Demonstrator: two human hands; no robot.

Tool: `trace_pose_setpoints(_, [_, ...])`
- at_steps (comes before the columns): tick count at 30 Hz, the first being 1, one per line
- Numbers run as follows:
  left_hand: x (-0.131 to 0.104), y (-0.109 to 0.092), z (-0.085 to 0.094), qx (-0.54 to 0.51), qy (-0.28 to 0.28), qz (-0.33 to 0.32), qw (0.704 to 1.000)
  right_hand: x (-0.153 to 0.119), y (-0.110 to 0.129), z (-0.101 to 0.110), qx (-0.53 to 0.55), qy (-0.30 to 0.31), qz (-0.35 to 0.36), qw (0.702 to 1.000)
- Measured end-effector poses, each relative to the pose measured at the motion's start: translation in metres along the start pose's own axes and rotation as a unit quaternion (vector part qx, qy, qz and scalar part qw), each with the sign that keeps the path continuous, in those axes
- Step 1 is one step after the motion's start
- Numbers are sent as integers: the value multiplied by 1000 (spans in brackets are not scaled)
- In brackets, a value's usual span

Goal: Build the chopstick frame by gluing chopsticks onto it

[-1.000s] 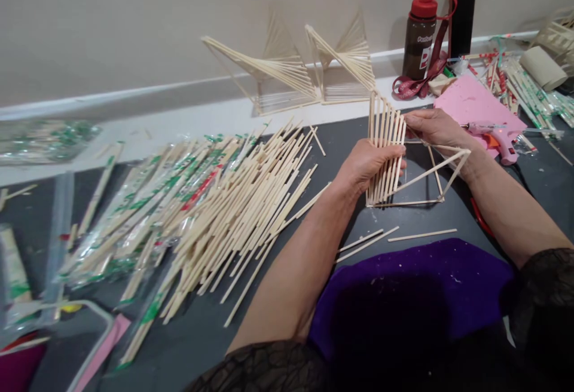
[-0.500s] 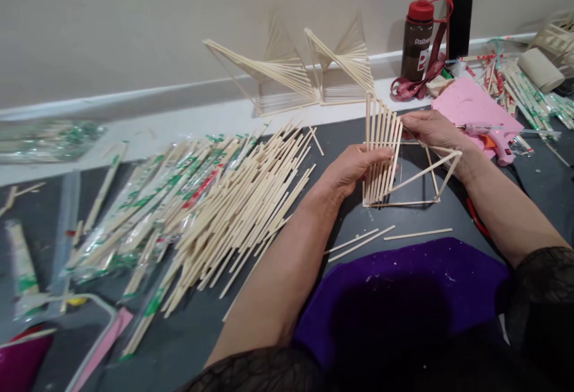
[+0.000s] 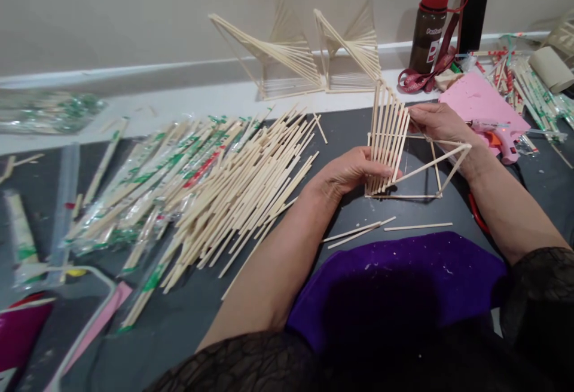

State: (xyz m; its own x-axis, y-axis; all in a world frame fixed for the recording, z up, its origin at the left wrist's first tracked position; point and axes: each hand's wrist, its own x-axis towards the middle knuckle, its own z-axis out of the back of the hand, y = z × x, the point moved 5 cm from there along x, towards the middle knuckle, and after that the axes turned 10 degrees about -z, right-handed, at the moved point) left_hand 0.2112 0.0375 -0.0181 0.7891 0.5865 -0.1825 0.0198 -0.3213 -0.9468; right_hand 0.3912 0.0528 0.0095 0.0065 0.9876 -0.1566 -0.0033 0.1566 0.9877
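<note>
Head view, only view. Change: left hand (image 3: pixel 352 171) sits lower along the slats of the stick frame (image 3: pixel 402 144) than a second ago; its thumb is now close to their lower ends. Right hand (image 3: pixel 437 122) stays at the slats' upper ends. No added slat seen. Judgement: a shift of hold to steady the slat row, with the build itself no further on.

Pose: left forearm reaches up from the near edge of the table (image 3: pixel 350 129), thumb across the front of the slats, fingers behind. Grip closed on the row. Right forearm comes in from the right, wrist bent inward; thumb and fingers pinched at the top of the outermost slat. Tips partly hidden, so pressure cannot be told.

Position: stick frame upright between the hands, towards the table's far edge; whether its base touches the table, cannot tell. Loose sticks (image 3: pixel 251 189) lie in a heap left of it, a single stick (image 3: pixel 418 226) on its near side. Glue gun (image 3: pixel 497 132) to the right, partly over a pink sheet (image 3: pixel 478 105).
</note>
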Motion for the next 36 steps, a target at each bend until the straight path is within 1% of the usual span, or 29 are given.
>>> trace_pose_setpoints(7, [1, 4, -2, -29, 13, 8, 999, -3, 2, -4, 20, 32, 21, 999])
trace_pose_setpoints(10, [2, 5, -3, -34, 20, 9, 999, -3, 3, -4, 17, 26, 17, 999])
trace_pose_setpoints(16, [4, 9, -2, -31, 27, -1, 999, -2, 2, -1, -5, -5, -5, 1000])
trace_pose_setpoints(23, [4, 6, -5, -27, 27, -9, 999, -2, 1, 0, 2, 1, 4, 1000])
trace_pose_setpoints(28, [3, 6, -5, -24, 22, -4, 999, -4, 1, -2, -4, -13, -12, 1000])
trace_pose_setpoints(32, [3, 5, -6, -18, 23, -2, 1000, -4, 0, -3, -6, 3, -13, 1000])
trace_pose_setpoints(36, [2, 4, -6, -18, 12, -2, 1000, -1, -4, 0, -5, 8, -15, 1000])
